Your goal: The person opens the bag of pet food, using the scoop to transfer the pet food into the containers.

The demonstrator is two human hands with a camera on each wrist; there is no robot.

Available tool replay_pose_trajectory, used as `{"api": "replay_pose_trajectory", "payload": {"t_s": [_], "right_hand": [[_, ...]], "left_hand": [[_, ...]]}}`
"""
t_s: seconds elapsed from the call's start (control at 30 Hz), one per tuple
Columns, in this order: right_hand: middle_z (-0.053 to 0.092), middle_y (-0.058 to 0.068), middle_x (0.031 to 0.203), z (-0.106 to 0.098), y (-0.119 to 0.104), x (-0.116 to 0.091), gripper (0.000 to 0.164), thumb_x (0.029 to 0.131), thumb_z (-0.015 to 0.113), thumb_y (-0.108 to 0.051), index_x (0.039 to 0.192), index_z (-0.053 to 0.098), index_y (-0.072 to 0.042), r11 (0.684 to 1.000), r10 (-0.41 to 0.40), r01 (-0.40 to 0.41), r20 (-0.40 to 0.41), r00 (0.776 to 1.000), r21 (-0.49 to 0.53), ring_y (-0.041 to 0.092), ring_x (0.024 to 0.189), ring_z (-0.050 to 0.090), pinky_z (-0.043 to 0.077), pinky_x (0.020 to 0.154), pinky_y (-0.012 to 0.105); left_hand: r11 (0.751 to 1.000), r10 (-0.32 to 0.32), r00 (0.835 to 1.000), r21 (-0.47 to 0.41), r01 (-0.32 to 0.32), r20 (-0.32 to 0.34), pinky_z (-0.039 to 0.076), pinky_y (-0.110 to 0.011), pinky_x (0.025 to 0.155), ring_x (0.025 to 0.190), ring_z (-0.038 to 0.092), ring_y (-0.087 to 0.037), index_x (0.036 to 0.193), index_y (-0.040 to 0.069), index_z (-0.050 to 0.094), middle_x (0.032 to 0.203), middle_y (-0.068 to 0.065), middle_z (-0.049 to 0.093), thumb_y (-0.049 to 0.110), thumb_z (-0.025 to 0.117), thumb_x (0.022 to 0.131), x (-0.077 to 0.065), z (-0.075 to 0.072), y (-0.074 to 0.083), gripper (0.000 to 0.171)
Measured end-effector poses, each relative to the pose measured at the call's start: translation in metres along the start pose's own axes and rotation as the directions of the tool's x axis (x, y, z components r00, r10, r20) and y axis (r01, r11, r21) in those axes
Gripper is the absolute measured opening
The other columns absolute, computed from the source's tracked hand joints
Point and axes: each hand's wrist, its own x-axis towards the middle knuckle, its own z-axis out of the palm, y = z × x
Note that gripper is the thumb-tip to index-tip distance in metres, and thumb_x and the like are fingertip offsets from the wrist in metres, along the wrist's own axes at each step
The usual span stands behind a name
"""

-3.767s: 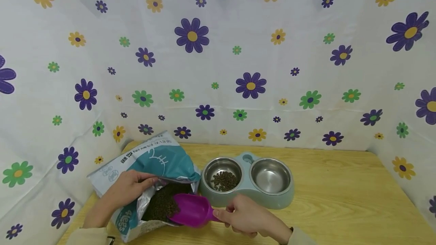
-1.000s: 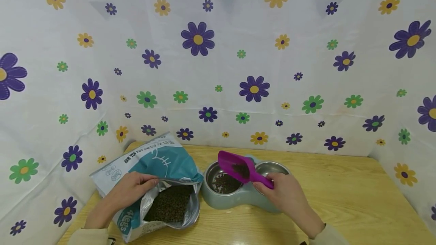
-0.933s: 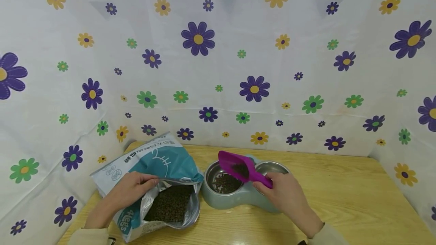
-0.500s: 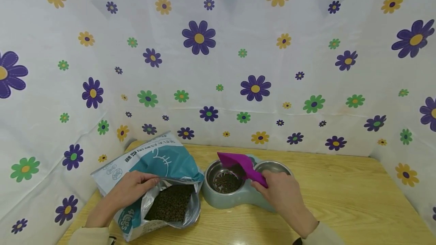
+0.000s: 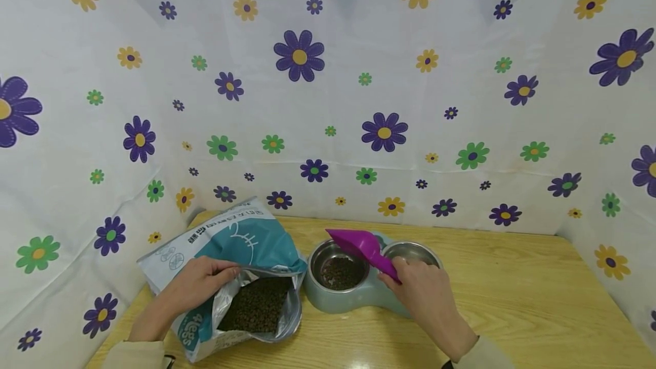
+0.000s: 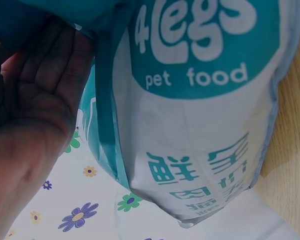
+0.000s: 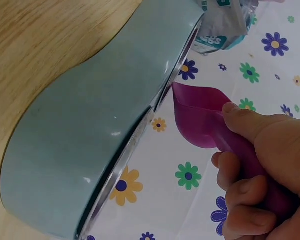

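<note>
My right hand (image 5: 422, 295) grips the handle of a magenta scoop (image 5: 356, 244), tipped over the left metal bowl of a pale blue-green double pet bowl (image 5: 353, 300). Brown kibble (image 5: 340, 274) lies in that left bowl. In the right wrist view the scoop (image 7: 202, 112) is turned on its side at the bowl rim, and fingers wrap its handle. My left hand (image 5: 197, 286) holds the upper edge of the mouth of a teal and white pet food bag (image 5: 261, 238). Inside the gaping bag more kibble (image 5: 256, 306) shows. The left wrist view shows the bag's printed side (image 6: 190, 120).
The right metal bowl (image 5: 410, 252) is partly hidden behind my right hand. Everything stands on a light wooden table (image 5: 517, 289). A white flowered cloth (image 5: 328, 101) hangs behind the table and along both sides.
The scoop went from the bag's mouth to above the left bowl, then tipped over. Kibble has left the scoop and the left bowl holds more. My left hand stays on the bag.
</note>
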Motion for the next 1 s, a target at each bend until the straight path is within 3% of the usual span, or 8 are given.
{"api": "replay_pose_trajectory", "payload": {"t_s": [0.1, 0.17, 0.27, 0.37, 0.53, 0.7, 0.83, 1.0], "right_hand": [[0.035, -0.010, 0.055, -0.002, 0.002, -0.001, 0.045, 0.086, 0.082, -0.039, 0.066, 0.049, -0.017, 0.994, 0.061, -0.066, 0.053, 0.997, 0.088, 0.004, 0.046, 0.028, 0.022, 0.045, 0.020], [0.036, -0.011, 0.054, -0.004, 0.003, -0.002, 0.044, 0.089, 0.080, -0.039, 0.065, 0.049, -0.017, 0.972, 0.127, -0.150, 0.129, 0.983, 0.180, 0.003, 0.046, 0.029, 0.023, 0.046, 0.019], [0.037, -0.010, 0.053, -0.008, 0.007, -0.003, 0.043, 0.092, 0.076, -0.042, 0.065, 0.052, -0.017, 0.898, 0.225, -0.309, 0.276, 0.934, 0.314, 0.003, 0.047, 0.029, 0.024, 0.048, 0.020], [0.040, -0.008, 0.054, -0.013, 0.011, -0.005, 0.043, 0.093, 0.074, -0.045, 0.067, 0.057, -0.015, 0.792, 0.277, -0.454, 0.422, 0.863, 0.409, 0.006, 0.049, 0.032, 0.027, 0.050, 0.021], [0.047, -0.006, 0.058, -0.023, 0.017, -0.012, 0.042, 0.093, 0.070, -0.050, 0.077, 0.070, -0.011, 0.657, 0.224, -0.556, 0.573, 0.788, 0.508, 0.009, 0.056, 0.039, 0.031, 0.050, 0.023], [0.047, -0.004, 0.059, -0.033, 0.017, -0.018, 0.046, 0.097, 0.065, -0.052, 0.077, 0.069, -0.011, 0.552, 0.070, -0.614, 0.702, 0.709, 0.565, 0.010, 0.055, 0.038, 0.029, 0.047, 0.022], [0.046, -0.004, 0.059, -0.036, 0.010, -0.021, 0.045, 0.100, 0.062, -0.050, 0.078, 0.070, -0.011, 0.536, -0.044, -0.604, 0.734, 0.678, 0.590, 0.011, 0.054, 0.037, 0.027, 0.047, 0.022], [0.054, -0.005, 0.063, -0.033, -0.004, -0.022, 0.043, 0.101, 0.061, -0.048, 0.077, 0.069, -0.013, 0.575, -0.109, -0.529, 0.699, 0.706, 0.624, 0.009, 0.056, 0.044, 0.031, 0.049, 0.022]], "left_hand": [[1.000, -0.002, 1.000, -0.014, 0.002, 0.007, 0.043, -0.024, 0.066, 0.072, 0.056, -0.003, 0.124, 0.007, 0.075, 0.108, -0.007, 0.078, 0.027, 0.059, 0.104, 0.000, 0.000, 0.000, 0.032], [1.000, 0.000, 1.000, -0.024, 0.000, 0.010, 0.043, -0.024, 0.065, 0.068, 0.055, -0.003, 0.125, 0.007, 0.075, 0.106, -0.006, 0.078, 0.028, 0.059, 0.104, 0.000, 0.001, 0.001, 0.033], [1.000, 0.005, 1.000, -0.026, -0.005, 0.007, 0.043, -0.024, 0.064, 0.067, 0.055, -0.003, 0.124, 0.007, 0.075, 0.105, -0.006, 0.078, 0.028, 0.059, 0.104, 0.001, 0.001, 0.000, 0.033], [1.000, 0.010, 1.000, -0.018, -0.010, 0.000, 0.043, -0.024, 0.065, 0.071, 0.056, -0.003, 0.123, 0.007, 0.076, 0.111, -0.007, 0.077, 0.026, 0.059, 0.104, 0.001, 0.000, -0.001, 0.032], [1.000, 0.006, 1.000, -0.023, -0.006, 0.006, 0.043, -0.024, 0.064, 0.070, 0.056, -0.004, 0.124, 0.006, 0.075, 0.112, -0.008, 0.077, 0.025, 0.059, 0.104, 0.001, 0.000, -0.001, 0.032], [0.999, 0.001, 1.000, -0.033, 0.000, 0.012, 0.042, -0.024, 0.063, 0.068, 0.055, -0.004, 0.124, 0.006, 0.075, 0.110, -0.007, 0.077, 0.026, 0.059, 0.104, 0.000, 0.002, -0.002, 0.032], [1.000, 0.006, 1.000, -0.026, -0.006, 0.007, 0.042, -0.023, 0.062, 0.066, 0.053, -0.002, 0.123, 0.007, 0.076, 0.103, -0.006, 0.078, 0.026, 0.059, 0.104, 0.001, 0.001, -0.003, 0.032], [1.000, 0.006, 1.000, -0.029, -0.006, 0.003, 0.038, -0.023, 0.056, 0.059, 0.046, -0.003, 0.123, 0.006, 0.076, 0.079, 0.002, 0.070, 0.026, 0.058, 0.104, 0.001, 0.000, -0.003, 0.032]]}}
